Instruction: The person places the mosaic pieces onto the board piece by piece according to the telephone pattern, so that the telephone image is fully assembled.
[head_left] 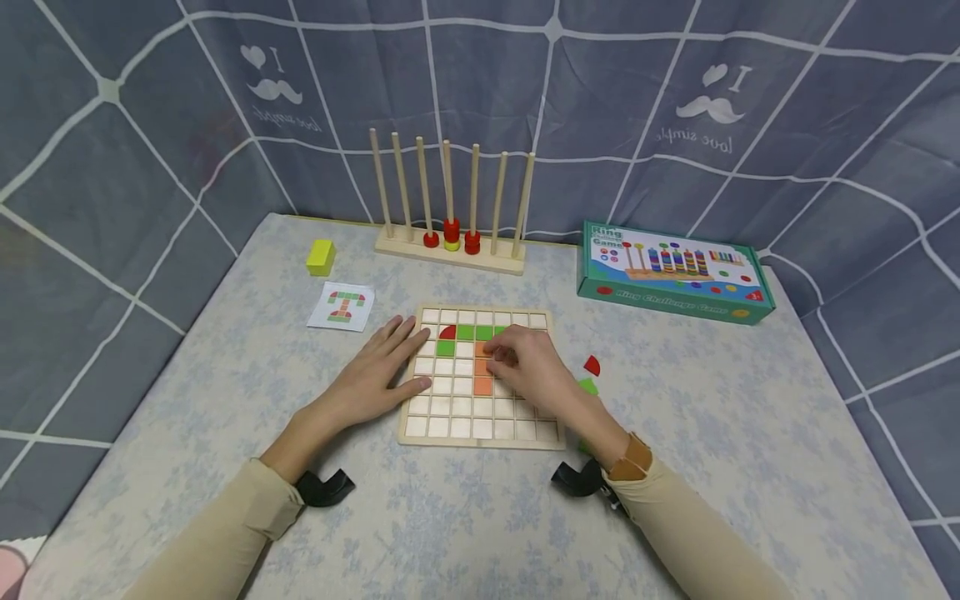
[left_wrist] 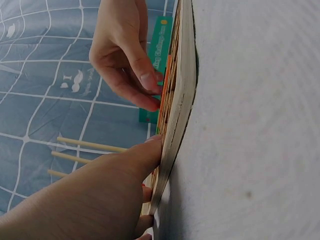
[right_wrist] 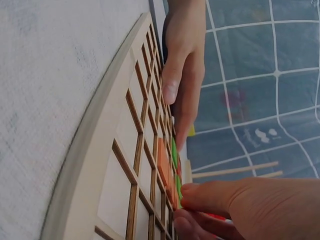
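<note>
A square wooden grid board (head_left: pixel 438 440) lies on the table. My left hand (head_left: pixel 375 367) rests along its left edge, fingers spread. Over the board's upper right part is my right hand (head_left: pixel 531 367), its bent fingertips at the orange tiles (head_left: pixel 483 385). A gap shows between its thumb and index finger, with no piece visible there. The orange tiles run down a column below a row of green tiles (head_left: pixel 465 332). A red quarter-circle piece (head_left: pixel 448 332) ends that row at the left, with another green tile (head_left: pixel 446 348) under it. The right hand hides some squares.
Left of the board lies a pattern card (head_left: pixel 342 306), with a yellow block (head_left: pixel 321 257) behind it. A peg stand (head_left: pixel 450 252) with a few rings is at the back. A green game box (head_left: pixel 675 271) stands back right. A loose red piece (head_left: pixel 592 365) and green pieces (head_left: pixel 588 387) lie right.
</note>
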